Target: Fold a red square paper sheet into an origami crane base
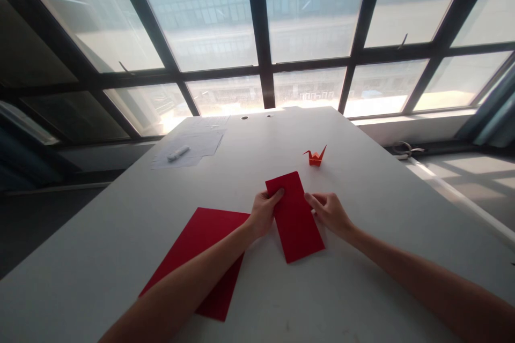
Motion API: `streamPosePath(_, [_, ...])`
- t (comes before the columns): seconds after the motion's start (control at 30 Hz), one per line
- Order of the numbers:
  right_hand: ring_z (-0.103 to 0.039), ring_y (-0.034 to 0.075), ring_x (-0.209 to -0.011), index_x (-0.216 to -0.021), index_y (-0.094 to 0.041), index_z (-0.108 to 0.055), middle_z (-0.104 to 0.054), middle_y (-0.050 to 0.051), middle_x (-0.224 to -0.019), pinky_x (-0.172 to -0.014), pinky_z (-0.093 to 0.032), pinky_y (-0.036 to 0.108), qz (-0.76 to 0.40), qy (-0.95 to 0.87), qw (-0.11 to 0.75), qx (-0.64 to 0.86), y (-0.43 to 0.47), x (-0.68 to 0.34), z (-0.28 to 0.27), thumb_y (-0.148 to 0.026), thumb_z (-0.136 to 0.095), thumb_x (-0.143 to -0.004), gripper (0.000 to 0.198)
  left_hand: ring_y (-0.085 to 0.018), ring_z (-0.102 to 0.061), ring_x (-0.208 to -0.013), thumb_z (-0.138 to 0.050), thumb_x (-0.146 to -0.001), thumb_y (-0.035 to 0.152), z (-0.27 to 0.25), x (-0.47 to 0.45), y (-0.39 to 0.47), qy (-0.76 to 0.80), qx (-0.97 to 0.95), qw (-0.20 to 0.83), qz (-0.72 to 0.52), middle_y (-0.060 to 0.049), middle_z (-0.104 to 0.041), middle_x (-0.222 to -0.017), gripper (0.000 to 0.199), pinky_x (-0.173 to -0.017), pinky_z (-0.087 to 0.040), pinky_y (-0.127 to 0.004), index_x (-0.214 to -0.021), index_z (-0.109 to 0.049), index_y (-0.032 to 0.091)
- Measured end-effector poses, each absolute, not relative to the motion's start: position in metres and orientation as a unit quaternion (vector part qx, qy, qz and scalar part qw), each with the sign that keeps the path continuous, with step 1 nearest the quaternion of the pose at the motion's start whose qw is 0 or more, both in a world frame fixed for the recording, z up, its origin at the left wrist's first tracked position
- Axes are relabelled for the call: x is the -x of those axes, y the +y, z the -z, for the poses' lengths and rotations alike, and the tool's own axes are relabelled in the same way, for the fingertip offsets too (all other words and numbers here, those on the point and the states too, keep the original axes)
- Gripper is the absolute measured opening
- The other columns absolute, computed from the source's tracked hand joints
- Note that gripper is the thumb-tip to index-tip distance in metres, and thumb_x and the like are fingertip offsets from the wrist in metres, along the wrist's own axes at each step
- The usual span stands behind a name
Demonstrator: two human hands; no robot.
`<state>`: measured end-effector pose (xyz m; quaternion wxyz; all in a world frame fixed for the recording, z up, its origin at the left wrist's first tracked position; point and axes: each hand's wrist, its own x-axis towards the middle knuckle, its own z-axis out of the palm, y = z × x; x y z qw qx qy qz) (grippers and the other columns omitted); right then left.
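Note:
A folded sheet of red paper (295, 225) is held up at a slant just over the white table. My left hand (265, 210) grips its left edge, thumb on top and fingers hidden beneath. At its upper right edge, my right hand (328, 210) pinches the paper between thumb and curled fingers. Under my left forearm lies a larger flat red sheet (201, 244), partly covered by the arm. Beyond my right hand stands a small orange-red origami crane (316, 157).
White printed papers (197, 144) lie at the far left of the white table (362, 278), with a white marker-like stick (178, 153) on them. Cable holes sit near the far edge. Large dark-framed windows (263, 37) rise behind.

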<state>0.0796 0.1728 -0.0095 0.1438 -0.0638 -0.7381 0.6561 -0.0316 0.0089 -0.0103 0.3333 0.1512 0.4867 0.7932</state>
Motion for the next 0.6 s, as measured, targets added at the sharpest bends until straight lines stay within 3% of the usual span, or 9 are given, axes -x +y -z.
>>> streamPosePath(0.1, [-0.068,0.022,-0.071,-0.097,-0.016,-0.075,-0.074,0.011,-0.087,-0.052,-0.050,0.027,-0.628,-0.744,0.212,0.079,0.176,-0.073,0.004,-0.054,-0.062,-0.084,0.042,-0.025,-0.071,-0.082,-0.078,-0.077,0.038,0.007,0.025,0.010,0.502,-0.179,0.342,-0.774,-0.016,-0.073,-0.100,0.039,-0.077,-0.058,-0.037,-0.101,-0.070,0.008])
streamPosePath(0.2, [-0.064,0.019,-0.065,-0.089,-0.015,-0.075,-0.073,0.010,-0.080,-0.053,-0.050,0.027,-0.629,-0.728,0.255,0.095,0.176,-0.068,0.006,-0.051,-0.068,-0.081,0.038,-0.024,-0.071,-0.079,-0.079,-0.076,0.037,0.006,0.019,0.011,0.521,-0.193,0.344,-0.757,-0.015,-0.074,-0.096,0.038,-0.073,-0.057,-0.035,-0.100,-0.071,0.009])
streamPosePath(0.6, [-0.063,0.019,-0.065,-0.082,-0.016,-0.076,-0.072,0.008,-0.075,-0.058,-0.051,0.029,-0.667,-0.691,0.261,0.093,0.170,-0.070,0.007,-0.047,-0.071,-0.078,0.032,-0.024,-0.071,-0.080,-0.078,-0.076,0.037,0.010,0.018,0.010,0.534,-0.190,0.346,-0.748,-0.013,-0.074,-0.095,0.035,-0.076,-0.057,-0.035,-0.098,-0.073,0.011])
